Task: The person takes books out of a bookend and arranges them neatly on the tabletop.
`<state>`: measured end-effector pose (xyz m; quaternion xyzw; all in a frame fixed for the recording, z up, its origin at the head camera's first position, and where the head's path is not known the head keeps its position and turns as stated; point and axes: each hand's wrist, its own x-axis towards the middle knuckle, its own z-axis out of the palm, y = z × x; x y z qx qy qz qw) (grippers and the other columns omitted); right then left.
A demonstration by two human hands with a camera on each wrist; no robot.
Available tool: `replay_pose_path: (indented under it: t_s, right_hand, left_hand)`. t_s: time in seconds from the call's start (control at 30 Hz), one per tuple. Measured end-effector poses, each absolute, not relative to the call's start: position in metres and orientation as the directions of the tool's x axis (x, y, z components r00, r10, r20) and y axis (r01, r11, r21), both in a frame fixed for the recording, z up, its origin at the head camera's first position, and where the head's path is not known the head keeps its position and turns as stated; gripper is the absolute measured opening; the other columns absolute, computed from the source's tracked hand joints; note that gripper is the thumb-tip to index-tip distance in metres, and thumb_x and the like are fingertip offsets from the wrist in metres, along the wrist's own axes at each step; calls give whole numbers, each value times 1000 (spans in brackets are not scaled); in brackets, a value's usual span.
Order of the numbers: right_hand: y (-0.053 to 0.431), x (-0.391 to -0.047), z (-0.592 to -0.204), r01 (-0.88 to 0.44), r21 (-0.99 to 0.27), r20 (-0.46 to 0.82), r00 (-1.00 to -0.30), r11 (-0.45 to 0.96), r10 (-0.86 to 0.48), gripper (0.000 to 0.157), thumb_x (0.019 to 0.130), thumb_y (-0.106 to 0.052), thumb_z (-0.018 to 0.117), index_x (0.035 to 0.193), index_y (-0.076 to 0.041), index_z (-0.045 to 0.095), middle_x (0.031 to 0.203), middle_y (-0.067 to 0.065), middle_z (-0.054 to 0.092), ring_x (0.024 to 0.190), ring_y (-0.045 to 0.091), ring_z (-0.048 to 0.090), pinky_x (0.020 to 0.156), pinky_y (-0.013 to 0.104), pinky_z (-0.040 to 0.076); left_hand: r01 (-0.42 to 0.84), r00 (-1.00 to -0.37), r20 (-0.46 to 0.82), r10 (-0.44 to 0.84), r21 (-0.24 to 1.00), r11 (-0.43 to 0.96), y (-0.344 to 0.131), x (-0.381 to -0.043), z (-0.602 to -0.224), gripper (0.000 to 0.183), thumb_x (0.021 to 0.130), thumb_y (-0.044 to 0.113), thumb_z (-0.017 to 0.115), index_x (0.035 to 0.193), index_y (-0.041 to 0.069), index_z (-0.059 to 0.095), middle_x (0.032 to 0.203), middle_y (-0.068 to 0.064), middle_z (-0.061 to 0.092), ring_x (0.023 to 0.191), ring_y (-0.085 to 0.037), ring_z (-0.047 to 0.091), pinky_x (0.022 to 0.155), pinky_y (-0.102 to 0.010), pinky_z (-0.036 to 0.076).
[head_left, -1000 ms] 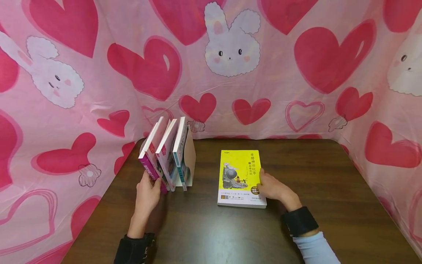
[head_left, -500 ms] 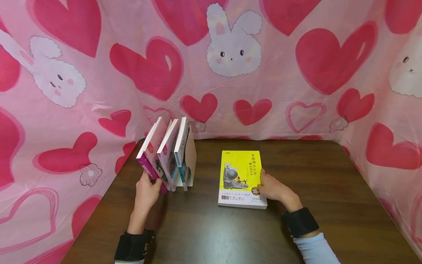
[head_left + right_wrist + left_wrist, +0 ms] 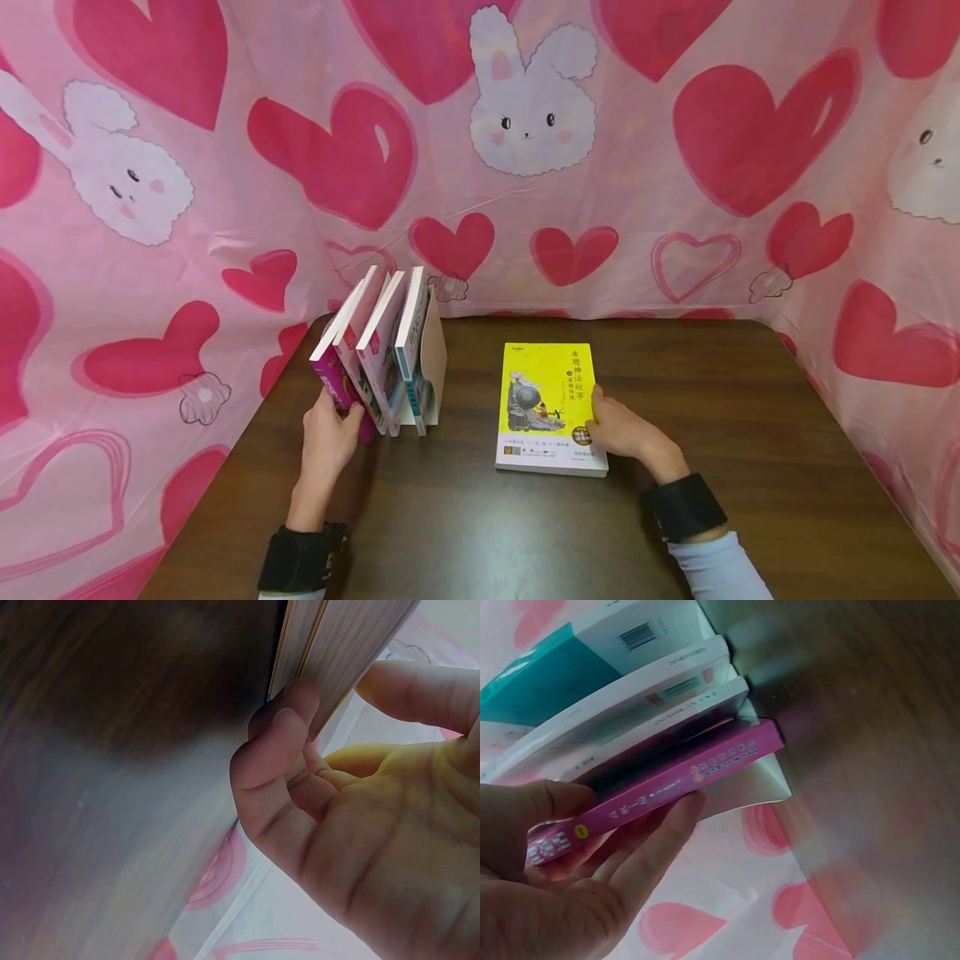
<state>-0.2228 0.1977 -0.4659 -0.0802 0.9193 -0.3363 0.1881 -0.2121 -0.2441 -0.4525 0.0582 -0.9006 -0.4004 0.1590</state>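
My left hand [image 3: 328, 437] pinches the spine of a magenta book [image 3: 660, 784] between thumb and fingers. The book leans to the left at the outer end of a row in a cream book holder [image 3: 433, 358]. Beside it in the row stand a pink-covered book [image 3: 358, 325], another pale pink book [image 3: 384, 354] and a white-and-teal book [image 3: 409, 350]. On the right, a yellow book [image 3: 546, 392] lies flat with its cover up. My right hand [image 3: 630, 429] grips its right edge, thumb at the cover and curled fingers against the page side [image 3: 330, 660].
A dark brown wooden table [image 3: 480, 533] bears everything. Pink cloth [image 3: 450, 183] with hearts and rabbits hangs around its back and sides, close behind the book row. Black bands [image 3: 682, 504] circle both wrists.
The magenta book has tipped further left, and the pink book beside it now stands apart from it. My left hand has shifted slightly left. My right hand and the yellow book stay put.
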Motion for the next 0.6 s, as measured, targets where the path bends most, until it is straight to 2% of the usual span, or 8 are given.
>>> replay_pose_path:
  t_s: [0.23,0.43,0.6]
  right_hand:
    - [198,-222,-465,-20,-643,-293,-917,766,-270,79,104,-11,56,156,22,8,160,39,29,125,43,46,112,63,35]
    - [198,-222,-464,-39,-638,-281,-918,769,-279,78,103,-10,55,155,24,8,160,40,29,125,42,46,113,62,35]
    - [199,-222,-464,-52,-646,-273,-916,761,-295,77,103,-10,55,155,24,9,159,40,31,124,42,47,113,63,35]
  left_hand:
    - [32,-917,293,-269,727,686,-245,-217,-452,41,102,14,69,136,-7,58,127,-34,66,107,-49,69,91,-63,55]
    - [32,-927,279,-251,725,688,-247,-224,-452,42,104,21,67,133,-9,60,123,-34,68,107,-49,70,91,-63,56]
    - [47,-934,274,-231,732,679,-249,-227,-456,43,104,20,67,134,-10,61,123,-34,68,105,-50,70,89,-63,56]
